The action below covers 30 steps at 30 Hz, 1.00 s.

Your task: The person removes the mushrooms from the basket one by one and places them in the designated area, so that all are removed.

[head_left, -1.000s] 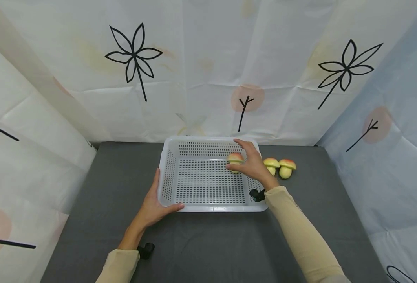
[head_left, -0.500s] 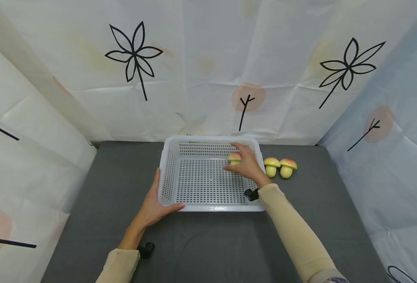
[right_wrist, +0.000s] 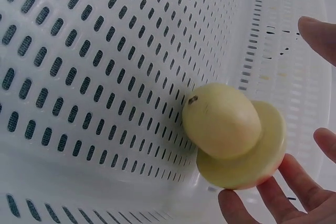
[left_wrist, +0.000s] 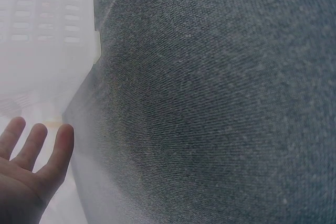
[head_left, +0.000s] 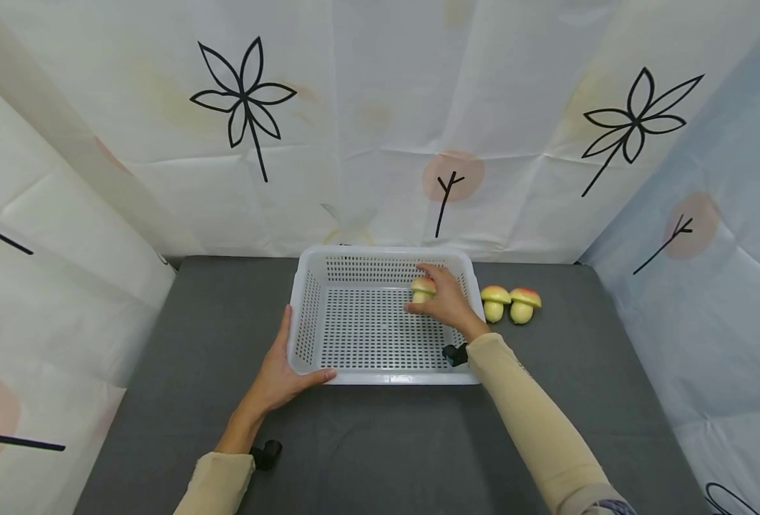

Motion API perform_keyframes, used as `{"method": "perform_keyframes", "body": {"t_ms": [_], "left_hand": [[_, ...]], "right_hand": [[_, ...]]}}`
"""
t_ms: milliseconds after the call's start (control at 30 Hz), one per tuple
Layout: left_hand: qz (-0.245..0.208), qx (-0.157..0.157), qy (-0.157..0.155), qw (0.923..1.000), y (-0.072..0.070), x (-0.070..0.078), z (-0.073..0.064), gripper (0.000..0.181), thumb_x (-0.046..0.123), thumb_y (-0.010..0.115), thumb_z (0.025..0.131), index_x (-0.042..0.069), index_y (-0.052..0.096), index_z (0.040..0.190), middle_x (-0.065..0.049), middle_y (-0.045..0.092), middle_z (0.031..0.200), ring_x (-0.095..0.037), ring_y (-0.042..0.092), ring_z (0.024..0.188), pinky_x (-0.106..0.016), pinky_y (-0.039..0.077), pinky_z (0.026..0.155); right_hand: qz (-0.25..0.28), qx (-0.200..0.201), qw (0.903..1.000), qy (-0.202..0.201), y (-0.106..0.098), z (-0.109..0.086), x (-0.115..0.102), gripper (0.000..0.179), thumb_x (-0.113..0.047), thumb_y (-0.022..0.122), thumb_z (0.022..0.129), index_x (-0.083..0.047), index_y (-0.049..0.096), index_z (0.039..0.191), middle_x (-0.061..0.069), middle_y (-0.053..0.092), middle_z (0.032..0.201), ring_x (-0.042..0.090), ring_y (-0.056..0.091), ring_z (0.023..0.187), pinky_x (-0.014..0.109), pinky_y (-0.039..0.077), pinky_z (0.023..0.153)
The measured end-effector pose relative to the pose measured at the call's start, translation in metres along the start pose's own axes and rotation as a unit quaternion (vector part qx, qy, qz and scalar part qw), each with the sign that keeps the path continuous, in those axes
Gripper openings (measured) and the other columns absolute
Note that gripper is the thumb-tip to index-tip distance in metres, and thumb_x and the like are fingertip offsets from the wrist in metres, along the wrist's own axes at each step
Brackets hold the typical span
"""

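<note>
A toy mushroom [head_left: 422, 285] lies on its side inside a white perforated basket [head_left: 393, 378], in the right half of its floor and toward its far wall. The stem end points toward the basket's near side. The right hand [head_left: 444, 297] reaches over the basket's right wall; its grip is spread, with fingertips [right_wrist: 275, 198] touching the cap and the thumb standing apart from the mushroom in the right wrist view. The left hand [head_left: 277, 379] spans the basket's near left corner, its grip likewise spread, fingers along the left wall and thumb at the near rim.

Just outside the basket's right wall lie two similar pieces: an inner neighbour [head_left: 495, 296] beside the wall and an outer neighbour [head_left: 524, 304] next to it, caps pointing the same way as the basket's far side. All rest on a grey table [head_left: 380, 450]; beyond the basket hangs a pale cloth [head_left: 354, 107] printed with dark plant outlines.

The step in hand is judged to be positioning the mushroom within the basket; setting down cannot be told from picking up. The next move would call for either clearing the fingertips without tipping the cap, or bringing the thumb to it.
</note>
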<state>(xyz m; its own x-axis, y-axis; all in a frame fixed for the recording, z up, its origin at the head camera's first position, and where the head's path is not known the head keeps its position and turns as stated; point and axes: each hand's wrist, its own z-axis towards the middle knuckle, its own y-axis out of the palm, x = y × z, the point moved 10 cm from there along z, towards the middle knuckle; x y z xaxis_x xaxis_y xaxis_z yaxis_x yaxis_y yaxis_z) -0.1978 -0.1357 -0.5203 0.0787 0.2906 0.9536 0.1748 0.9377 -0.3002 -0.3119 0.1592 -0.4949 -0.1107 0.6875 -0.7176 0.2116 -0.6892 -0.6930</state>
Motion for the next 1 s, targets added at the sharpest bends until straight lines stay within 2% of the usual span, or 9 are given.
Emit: {"method": "perform_keyframes", "body": {"t_ms": [67,200,467,667,1000], "left_hand": [[-0.002,0.003,0.004,1.0,-0.0003,-0.0062,0.001,0.142,0.015,0.097,0.069,0.034,-0.008,0.162,-0.004,0.007,0.17,-0.04,0.034,0.143,-0.059,0.032,0.107],[0.001,0.005,0.007,1.0,-0.0008,-0.0071,0.0012,0.141,0.02,0.097,0.068,0.038,-0.007,0.162,-0.002,0.009,0.169,-0.038,0.034,0.144,-0.058,0.032,0.107],[0.009,0.007,0.001,0.9999,-0.0008,-0.0089,0.0018,0.142,0.021,0.098,0.068,0.036,-0.008,0.162,-0.003,0.009,0.169,-0.037,0.032,0.145,-0.057,0.029,0.109],[0.009,0.007,0.005,0.9999,-0.0008,-0.0087,0.0014,0.142,0.021,0.097,0.068,0.036,-0.008,0.162,-0.003,0.008,0.169,-0.037,0.031,0.145,-0.058,0.03,0.108],[0.021,0.011,-0.001,0.9997,-0.0003,-0.0064,0.0007,0.143,0.023,0.098,0.067,0.035,-0.009,0.162,-0.005,0.007,0.17,-0.037,0.027,0.147,-0.058,0.028,0.109]], "right_hand": [[-0.005,-0.003,1.0,0.001,0.0018,0.0003,0.0004,0.091,-0.026,0.089,0.08,-0.01,0.041,0.155,0.023,0.043,0.147,0.04,0.045,0.131,0.055,0.042,0.1],[-0.008,-0.009,0.9999,-0.003,0.0048,-0.0004,-0.0015,0.091,-0.025,0.089,0.08,-0.008,0.04,0.155,0.023,0.046,0.141,0.037,0.051,0.118,0.053,0.046,0.094],[-0.026,-0.016,0.9995,0.0,0.0085,0.0017,-0.002,0.091,-0.026,0.09,0.078,-0.011,0.043,0.154,0.021,0.044,0.144,0.038,0.047,0.125,0.054,0.045,0.097],[-0.04,-0.017,0.9989,0.015,0.0089,0.0031,0.0019,0.09,-0.022,0.09,0.079,-0.008,0.042,0.154,0.023,0.04,0.149,0.04,0.045,0.129,0.055,0.044,0.099],[-0.062,-0.029,0.9971,0.033,0.0099,0.0038,0.0051,0.088,-0.021,0.089,0.079,0.002,0.043,0.151,0.025,0.046,0.138,0.038,0.051,0.118,0.052,0.043,0.1]]}}
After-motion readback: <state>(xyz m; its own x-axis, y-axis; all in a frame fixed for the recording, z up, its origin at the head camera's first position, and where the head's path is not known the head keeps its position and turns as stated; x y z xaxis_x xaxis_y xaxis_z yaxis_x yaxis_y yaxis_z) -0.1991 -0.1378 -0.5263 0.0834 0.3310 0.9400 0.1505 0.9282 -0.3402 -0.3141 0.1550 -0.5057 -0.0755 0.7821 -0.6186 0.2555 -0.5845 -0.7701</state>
